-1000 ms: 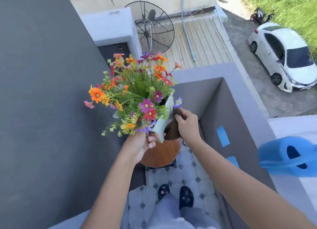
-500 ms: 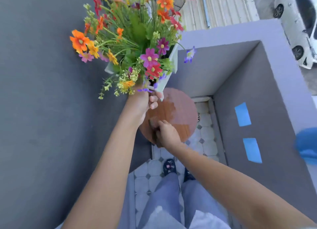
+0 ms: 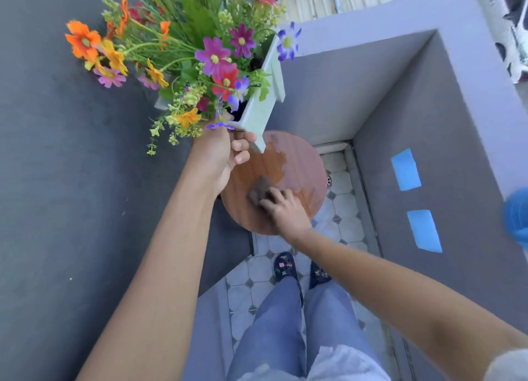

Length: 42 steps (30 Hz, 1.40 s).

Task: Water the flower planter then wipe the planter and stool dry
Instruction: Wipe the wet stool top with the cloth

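The left hand (image 3: 220, 158) gripped the bottom of the planter (image 3: 261, 106) and held it tilted in the air above the stool (image 3: 297, 166), not touching it. The right hand (image 3: 285, 209) pressed a brown cloth (image 3: 258, 190) on the stool's round top with curled fingers, and a wet patch shone on the wood beside the cloth. Bright flowers (image 3: 214, 58) stuck out of the planter, and two shoes (image 3: 284, 268) stood on the tiled floor (image 3: 340, 180) below the stool.

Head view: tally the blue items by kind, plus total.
Blue tape patches on the wall: 2
Blue watering can, cut off at the right edge: 1
Total: 3
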Each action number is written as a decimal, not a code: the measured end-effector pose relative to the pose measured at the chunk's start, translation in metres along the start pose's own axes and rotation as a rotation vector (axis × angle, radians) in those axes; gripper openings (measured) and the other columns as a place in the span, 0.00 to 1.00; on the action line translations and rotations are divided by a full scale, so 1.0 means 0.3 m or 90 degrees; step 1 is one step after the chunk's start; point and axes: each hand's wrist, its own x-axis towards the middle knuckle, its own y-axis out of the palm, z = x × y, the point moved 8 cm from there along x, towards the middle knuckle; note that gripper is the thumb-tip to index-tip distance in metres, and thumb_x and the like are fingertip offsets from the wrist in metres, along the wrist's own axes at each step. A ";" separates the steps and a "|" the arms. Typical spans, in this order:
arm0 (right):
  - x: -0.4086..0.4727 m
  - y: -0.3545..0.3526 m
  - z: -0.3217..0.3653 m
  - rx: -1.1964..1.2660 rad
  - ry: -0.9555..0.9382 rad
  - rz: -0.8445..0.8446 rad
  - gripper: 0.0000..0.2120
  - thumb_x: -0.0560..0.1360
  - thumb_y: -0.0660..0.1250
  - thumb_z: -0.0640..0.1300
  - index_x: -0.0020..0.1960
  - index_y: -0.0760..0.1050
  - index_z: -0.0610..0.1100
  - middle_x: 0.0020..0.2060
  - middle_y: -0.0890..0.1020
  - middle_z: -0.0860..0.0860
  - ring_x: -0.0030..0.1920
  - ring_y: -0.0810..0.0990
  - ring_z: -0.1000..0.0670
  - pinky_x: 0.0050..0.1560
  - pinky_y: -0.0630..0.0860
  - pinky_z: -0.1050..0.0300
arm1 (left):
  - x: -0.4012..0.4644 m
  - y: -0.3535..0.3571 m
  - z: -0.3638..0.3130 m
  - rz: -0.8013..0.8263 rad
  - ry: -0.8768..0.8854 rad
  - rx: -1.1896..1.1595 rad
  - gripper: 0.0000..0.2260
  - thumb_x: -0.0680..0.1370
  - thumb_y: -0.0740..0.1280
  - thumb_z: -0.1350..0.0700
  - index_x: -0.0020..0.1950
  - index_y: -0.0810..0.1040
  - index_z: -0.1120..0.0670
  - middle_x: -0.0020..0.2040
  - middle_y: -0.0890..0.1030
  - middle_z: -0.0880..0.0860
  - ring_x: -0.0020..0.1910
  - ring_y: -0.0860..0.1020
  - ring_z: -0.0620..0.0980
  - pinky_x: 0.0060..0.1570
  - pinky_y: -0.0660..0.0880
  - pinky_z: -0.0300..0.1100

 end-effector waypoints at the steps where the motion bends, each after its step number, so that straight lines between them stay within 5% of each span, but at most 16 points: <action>1: 0.020 -0.028 -0.060 0.005 0.024 0.002 0.18 0.76 0.64 0.38 0.63 0.75 0.50 0.66 0.71 0.46 0.57 0.71 0.38 0.52 0.75 0.43 | 0.002 0.002 -0.002 -0.003 0.001 -0.001 0.15 0.83 0.47 0.62 0.41 0.68 0.56 0.23 0.77 0.52 0.19 0.64 0.42 0.19 0.59 0.34; 5: 0.090 -0.156 -0.369 0.012 0.132 -0.037 0.16 0.73 0.66 0.36 0.57 0.77 0.50 0.59 0.75 0.48 0.50 0.72 0.39 0.47 0.77 0.45 | 0.008 0.018 -0.019 0.003 0.020 -0.011 0.16 0.83 0.46 0.62 0.41 0.69 0.55 0.24 0.77 0.52 0.19 0.64 0.42 0.19 0.59 0.34; 9: 0.102 -0.243 -0.511 -0.001 0.147 -0.034 0.14 0.74 0.65 0.34 0.56 0.79 0.46 0.56 0.75 0.45 0.54 0.71 0.38 0.48 0.77 0.43 | 0.031 0.036 -0.028 -0.013 0.018 -0.010 0.15 0.82 0.46 0.62 0.41 0.69 0.56 0.23 0.77 0.52 0.19 0.64 0.42 0.19 0.59 0.34; 16: 0.013 -0.120 -0.138 0.134 -0.086 -0.028 0.21 0.75 0.67 0.35 0.66 0.76 0.48 0.63 0.76 0.46 0.58 0.73 0.43 0.56 0.77 0.47 | 0.057 0.023 -0.024 -0.028 0.014 0.013 0.15 0.82 0.46 0.63 0.42 0.70 0.57 0.23 0.77 0.52 0.20 0.64 0.42 0.19 0.59 0.34; 21: -0.030 0.064 0.123 0.108 -0.279 0.002 0.27 0.73 0.68 0.33 0.70 0.72 0.48 0.63 0.75 0.45 0.52 0.73 0.42 0.47 0.77 0.46 | 0.089 0.016 -0.036 -0.041 0.014 -0.007 0.12 0.81 0.46 0.63 0.46 0.67 0.57 0.24 0.77 0.54 0.20 0.65 0.44 0.19 0.60 0.35; 25: 0.031 0.071 0.100 0.043 -0.356 0.006 0.22 0.76 0.67 0.37 0.69 0.74 0.47 0.63 0.76 0.43 0.50 0.73 0.41 0.47 0.77 0.45 | 0.102 0.028 -0.042 -0.037 0.013 0.003 0.11 0.81 0.47 0.62 0.45 0.67 0.56 0.24 0.77 0.53 0.20 0.64 0.44 0.20 0.60 0.35; 32: 0.295 -0.196 -0.451 0.089 0.057 -0.130 0.26 0.71 0.68 0.31 0.67 0.76 0.45 0.64 0.75 0.42 0.59 0.71 0.38 0.56 0.75 0.44 | 0.115 0.014 -0.042 -0.046 0.022 0.006 0.11 0.82 0.47 0.62 0.45 0.67 0.56 0.25 0.77 0.53 0.22 0.65 0.44 0.20 0.60 0.35; 35: 0.278 -0.195 -0.500 0.082 0.095 -0.132 0.24 0.72 0.67 0.32 0.66 0.76 0.44 0.64 0.74 0.41 0.59 0.71 0.38 0.55 0.76 0.43 | 0.119 0.008 -0.047 -0.052 0.023 0.003 0.12 0.81 0.47 0.62 0.44 0.67 0.55 0.25 0.78 0.53 0.21 0.65 0.44 0.20 0.60 0.35; 38: 0.177 -0.135 -0.365 0.098 0.023 -0.116 0.23 0.72 0.69 0.33 0.66 0.77 0.44 0.63 0.75 0.42 0.57 0.71 0.39 0.55 0.77 0.44 | 0.123 0.009 -0.057 -0.055 0.022 -0.009 0.12 0.82 0.47 0.62 0.44 0.67 0.55 0.25 0.78 0.53 0.21 0.65 0.44 0.20 0.60 0.35; 42: 0.014 0.001 -0.046 0.125 -0.227 -0.014 0.24 0.73 0.67 0.31 0.68 0.76 0.44 0.65 0.74 0.43 0.59 0.73 0.40 0.59 0.76 0.45 | 0.140 0.006 -0.078 -0.052 0.025 -0.010 0.11 0.82 0.48 0.61 0.45 0.67 0.55 0.25 0.78 0.54 0.21 0.64 0.44 0.20 0.60 0.35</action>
